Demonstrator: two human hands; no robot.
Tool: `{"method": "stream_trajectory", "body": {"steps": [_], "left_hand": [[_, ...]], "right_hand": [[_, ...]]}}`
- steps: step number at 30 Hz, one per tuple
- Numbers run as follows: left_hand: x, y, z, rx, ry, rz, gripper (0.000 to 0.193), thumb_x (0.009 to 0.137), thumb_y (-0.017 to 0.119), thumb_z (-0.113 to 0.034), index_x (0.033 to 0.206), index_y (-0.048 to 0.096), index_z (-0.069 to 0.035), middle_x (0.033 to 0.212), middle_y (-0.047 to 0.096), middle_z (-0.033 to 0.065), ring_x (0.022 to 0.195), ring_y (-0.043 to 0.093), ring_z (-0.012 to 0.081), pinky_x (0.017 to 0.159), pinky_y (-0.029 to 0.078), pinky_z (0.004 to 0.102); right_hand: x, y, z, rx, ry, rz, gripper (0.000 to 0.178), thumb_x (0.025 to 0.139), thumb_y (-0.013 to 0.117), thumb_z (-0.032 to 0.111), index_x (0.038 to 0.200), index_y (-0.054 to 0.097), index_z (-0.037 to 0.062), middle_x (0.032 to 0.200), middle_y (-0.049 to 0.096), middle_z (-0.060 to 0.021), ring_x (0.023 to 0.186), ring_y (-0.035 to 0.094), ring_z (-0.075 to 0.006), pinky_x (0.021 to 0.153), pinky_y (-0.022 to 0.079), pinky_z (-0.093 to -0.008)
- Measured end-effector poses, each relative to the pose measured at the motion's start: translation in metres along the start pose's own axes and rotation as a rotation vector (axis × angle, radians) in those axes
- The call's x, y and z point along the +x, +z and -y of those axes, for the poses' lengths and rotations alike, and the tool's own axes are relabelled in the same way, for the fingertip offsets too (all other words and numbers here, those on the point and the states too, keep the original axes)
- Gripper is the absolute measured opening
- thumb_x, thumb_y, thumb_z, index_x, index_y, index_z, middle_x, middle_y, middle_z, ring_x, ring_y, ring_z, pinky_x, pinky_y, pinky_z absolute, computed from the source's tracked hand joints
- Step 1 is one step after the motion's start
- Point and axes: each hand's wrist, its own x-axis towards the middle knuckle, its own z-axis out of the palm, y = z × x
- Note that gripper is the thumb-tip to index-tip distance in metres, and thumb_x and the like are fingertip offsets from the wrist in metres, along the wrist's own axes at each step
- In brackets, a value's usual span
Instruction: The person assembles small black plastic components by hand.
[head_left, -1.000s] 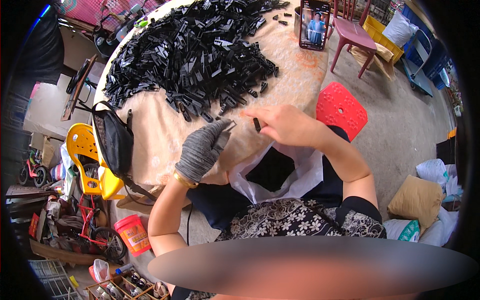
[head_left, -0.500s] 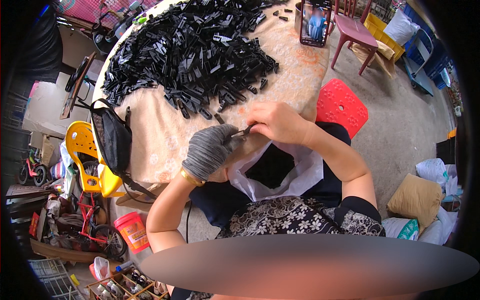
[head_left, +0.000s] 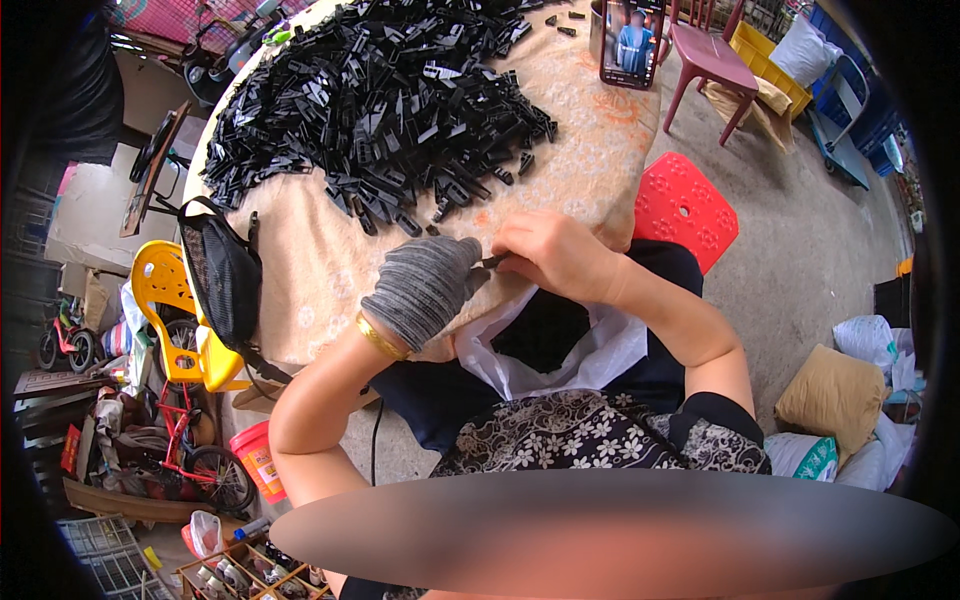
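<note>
Black little piece point(head_left: 491, 262) is pinched pretty much fingertip to fingertip, gloved left hand point(head_left: 424, 291) clamped on one end, bare right hand point(head_left: 562, 256) on the other, near the counter point(head_left: 567, 105) edge; tons of black parts point(head_left: 380, 115) are piled beyond.

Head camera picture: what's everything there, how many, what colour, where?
Table: one, tan cloth, middle
Black pieces: uncountable, black, heaped on table
Small piece: one, dark, centre
Phone: one, black, table's far right
Mesh bag: one, black, table's left edge
Plastic bag: one, white, lower centre
Stool: one, red, right
Chair: one, maroon, upper right
Small chair: one, yellow, left
Bucket: one, red, lower left
Bikes: at least two, reddish, left
Trolley: one, blue, upper right
Sacks: several, white and tan, right
Clutter: uncountable, mixed, left
Left hand: one, grey-gloved, centre
Right hand: one, bare, centre
</note>
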Motion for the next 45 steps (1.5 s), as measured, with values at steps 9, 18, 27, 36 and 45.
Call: {"method": "stream_trajectory", "body": {"steps": [9,18,27,36,45], "left_hand": [[0.010,-0.004,0.004,0.021,0.062,0.061,0.022,0.079,0.063,-0.028,0.083,0.064,-0.006,0.072,0.062,0.0166,0.068,0.061,0.0337,0.062,0.048,0.0427],[0.028,-0.003,-0.003,0.015,0.097,0.147,0.013,0.076,0.060,-0.014,0.081,0.061,-0.002,0.073,0.063,0.0174,0.072,0.062,0.0324,0.067,0.050,0.0399],[0.034,0.001,-0.003,0.099,0.078,0.180,0.017,0.077,0.062,-0.019,0.081,0.063,-0.002,0.074,0.063,0.0191,0.073,0.064,0.0324,0.066,0.051,0.0404],[-0.002,0.026,-0.003,-0.650,-0.129,0.047,0.086,0.065,0.082,-0.015,0.136,0.035,-0.004,0.075,0.065,0.0131,0.072,0.064,0.0145,0.067,0.050,0.0276],[-0.007,0.004,-0.029,-0.281,0.074,-0.076,0.079,0.073,0.074,-0.035,0.138,0.036,-0.013,0.089,0.065,0.0153,0.080,0.065,0.0308,0.070,0.051,0.0356]], "right_hand": [[-0.004,0.001,-0.001,-0.033,0.042,-0.080,0.013,0.072,0.064,0.008,0.082,0.057,0.0033,0.080,0.056,-0.0114,0.079,0.057,-0.0312,0.071,0.046,-0.0392],[-0.004,0.014,0.006,-0.176,-0.088,-0.166,0.013,0.070,0.065,0.013,0.076,0.057,0.0051,0.080,0.056,-0.0080,0.079,0.058,-0.0256,0.069,0.044,-0.0370],[-0.005,0.014,0.009,-0.152,-0.050,-0.233,0.010,0.071,0.066,0.012,0.080,0.062,0.0081,0.083,0.057,-0.0042,0.079,0.057,-0.0250,0.071,0.042,-0.0378],[-0.007,0.004,-0.011,0.377,-0.010,-0.047,0.017,0.070,0.070,0.007,0.082,0.061,0.0000,0.080,0.064,-0.0109,0.074,0.063,-0.0279,0.066,0.048,-0.0353],[-0.018,-0.030,0.009,0.350,0.286,0.332,0.026,0.073,0.071,0.014,0.091,0.059,0.0005,0.078,0.066,-0.0145,0.076,0.065,-0.0280,0.067,0.049,-0.0359]]}}
